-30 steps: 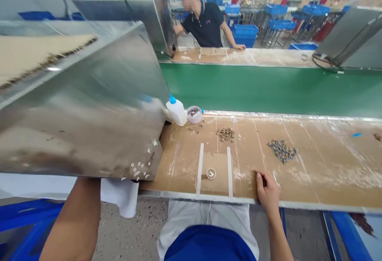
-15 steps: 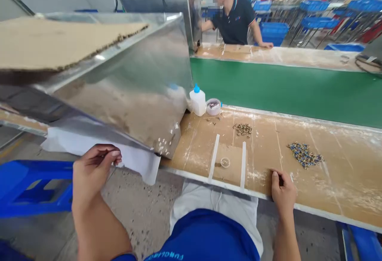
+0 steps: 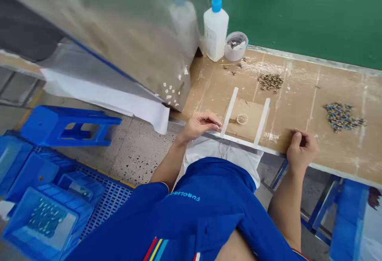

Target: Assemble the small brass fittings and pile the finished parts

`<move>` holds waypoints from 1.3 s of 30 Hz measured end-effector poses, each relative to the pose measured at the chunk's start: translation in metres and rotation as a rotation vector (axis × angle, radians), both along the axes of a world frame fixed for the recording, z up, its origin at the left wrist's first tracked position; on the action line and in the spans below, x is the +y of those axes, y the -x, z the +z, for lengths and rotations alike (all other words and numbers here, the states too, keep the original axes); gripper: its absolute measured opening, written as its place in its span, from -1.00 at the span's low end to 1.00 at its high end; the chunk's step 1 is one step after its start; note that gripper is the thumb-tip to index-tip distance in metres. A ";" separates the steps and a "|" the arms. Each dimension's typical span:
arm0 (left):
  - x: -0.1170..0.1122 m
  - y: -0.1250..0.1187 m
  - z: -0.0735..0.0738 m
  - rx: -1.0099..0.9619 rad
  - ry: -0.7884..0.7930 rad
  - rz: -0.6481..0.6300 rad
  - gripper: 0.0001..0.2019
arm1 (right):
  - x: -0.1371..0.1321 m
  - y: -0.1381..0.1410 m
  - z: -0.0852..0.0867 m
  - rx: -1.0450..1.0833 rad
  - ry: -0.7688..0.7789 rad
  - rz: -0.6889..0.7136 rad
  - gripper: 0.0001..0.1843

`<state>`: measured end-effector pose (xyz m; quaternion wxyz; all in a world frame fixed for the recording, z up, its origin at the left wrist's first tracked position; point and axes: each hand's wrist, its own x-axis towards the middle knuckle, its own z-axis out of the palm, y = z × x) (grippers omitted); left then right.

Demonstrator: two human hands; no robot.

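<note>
My left hand (image 3: 203,126) is at the front edge of the workbench, just left of a taped cardboard square (image 3: 250,113). Its thumb and fingertips are pinched together; something tiny may be between them, too small to name. On the square lies a small clear round cup or ring (image 3: 242,119) between two strips of white tape. My right hand (image 3: 303,149) rests on the bench near the edge, fingers curled and closed, their contents hidden. Beyond it lies a pile of small blue-and-brass parts (image 3: 343,117). A smaller pile of brass-coloured parts (image 3: 270,82) sits behind the square.
A white bottle with a blue nozzle (image 3: 216,32) and a tape roll (image 3: 236,46) stand at the back, beside a green belt (image 3: 301,18). A metal housing (image 3: 143,26) borders the left. Blue stool (image 3: 70,125) and blue bins (image 3: 49,217) are on the floor.
My left hand has come from beside the metal housing rightward to the bench edge by the cardboard square. My right hand stays closed on the bench. The view has tilted down.
</note>
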<state>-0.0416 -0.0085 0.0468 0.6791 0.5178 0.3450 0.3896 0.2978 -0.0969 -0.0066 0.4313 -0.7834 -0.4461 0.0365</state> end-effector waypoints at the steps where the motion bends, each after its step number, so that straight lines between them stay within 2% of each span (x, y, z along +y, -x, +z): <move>1: 0.004 -0.006 -0.004 0.001 -0.018 -0.027 -0.66 | 0.000 0.003 0.001 0.034 -0.021 -0.009 -0.47; 4: 0.012 -0.023 -0.018 0.020 -0.068 -0.081 -0.70 | 0.001 0.020 0.005 0.173 -0.112 -0.004 -0.51; 6: 0.014 -0.032 -0.027 0.056 -0.097 -0.101 -0.73 | 0.003 0.039 0.009 0.266 -0.126 0.086 -0.56; 10: 0.014 -0.044 -0.041 0.111 -0.208 -0.122 -0.78 | 0.017 0.084 0.014 0.426 -0.019 0.345 -0.61; 14: 0.012 -0.044 -0.047 0.170 -0.261 -0.087 -0.80 | 0.036 0.111 0.011 0.487 0.037 0.391 -0.65; 18: 0.010 -0.041 -0.049 0.172 -0.263 -0.078 -0.82 | 0.048 0.114 0.013 0.378 -0.009 0.392 -0.76; 25: 0.012 -0.044 -0.046 0.256 -0.350 -0.128 -0.85 | 0.063 0.106 0.019 0.186 0.006 0.523 -0.84; 28: 0.014 -0.046 -0.044 0.305 -0.373 -0.146 -0.85 | 0.065 0.106 0.020 0.204 -0.023 0.524 -0.84; 33: 0.015 -0.048 -0.043 0.323 -0.433 -0.144 -0.90 | 0.058 0.107 0.028 0.331 -0.107 0.441 -0.80; 36: 0.014 -0.048 -0.042 0.336 -0.470 -0.146 -0.92 | 0.050 0.108 0.034 0.372 -0.108 0.382 -0.78; 39: 0.013 -0.049 -0.042 0.345 -0.510 -0.139 -0.93 | 0.045 0.111 0.040 0.349 -0.096 0.390 -0.80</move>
